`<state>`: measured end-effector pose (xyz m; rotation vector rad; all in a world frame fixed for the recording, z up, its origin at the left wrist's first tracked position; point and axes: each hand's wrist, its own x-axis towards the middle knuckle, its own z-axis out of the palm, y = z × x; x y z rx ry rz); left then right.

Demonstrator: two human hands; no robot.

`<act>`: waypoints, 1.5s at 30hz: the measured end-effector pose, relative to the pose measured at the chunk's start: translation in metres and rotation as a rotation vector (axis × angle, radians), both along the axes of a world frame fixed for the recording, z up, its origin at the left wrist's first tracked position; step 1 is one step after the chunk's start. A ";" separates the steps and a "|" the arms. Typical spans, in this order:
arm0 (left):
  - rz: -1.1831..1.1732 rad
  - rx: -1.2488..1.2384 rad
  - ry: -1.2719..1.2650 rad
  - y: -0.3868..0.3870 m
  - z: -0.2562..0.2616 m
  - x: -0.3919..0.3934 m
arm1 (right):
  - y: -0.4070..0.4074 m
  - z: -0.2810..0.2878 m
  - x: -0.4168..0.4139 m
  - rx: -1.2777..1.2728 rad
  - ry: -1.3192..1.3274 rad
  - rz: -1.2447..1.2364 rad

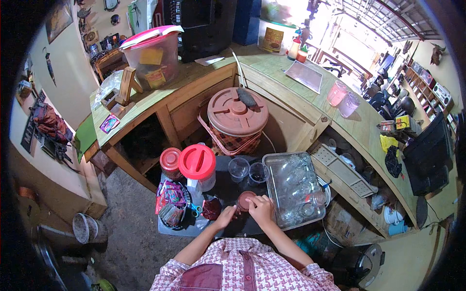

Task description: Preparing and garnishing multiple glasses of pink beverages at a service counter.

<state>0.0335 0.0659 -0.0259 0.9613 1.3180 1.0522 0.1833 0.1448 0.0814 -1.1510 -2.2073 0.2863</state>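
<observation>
A small round container with a reddish-brown lid (pixel 245 200) stands on the dark table just in front of me. My right hand (pixel 261 208) has its fingers on the lid's right side. Low on the container's left side, my left hand (pixel 226 216) holds it; the body is mostly hidden. Two clear plastic cups (pixel 239 169) are behind it, side by side. Left of my left hand sit a dark red bag (pixel 211 208) and blue-handled scissors (pixel 197 208). To the right, a metal tray (pixel 270 189) holds several glasses lying down.
A red-lidded pitcher (pixel 197 163), a red-lidded jar (pixel 170 160) and a basket of sachets (pixel 172 196) crowd the table's left. Beyond rises a large brown-lidded drinks cooler (pixel 238 109). Wooden counters (pixel 204 76) curve around; two pink drinks (pixel 338 94) stand on the right one.
</observation>
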 end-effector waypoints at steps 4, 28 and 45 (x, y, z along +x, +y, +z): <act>-0.058 -0.019 -0.010 -0.003 0.001 0.007 | 0.004 0.002 0.001 0.096 0.015 0.074; -0.309 0.138 0.297 -0.011 -0.005 0.046 | 0.005 0.009 0.016 0.067 -0.082 0.040; -0.292 0.207 0.326 -0.009 -0.002 0.056 | 0.005 0.007 0.024 0.037 -0.067 -0.009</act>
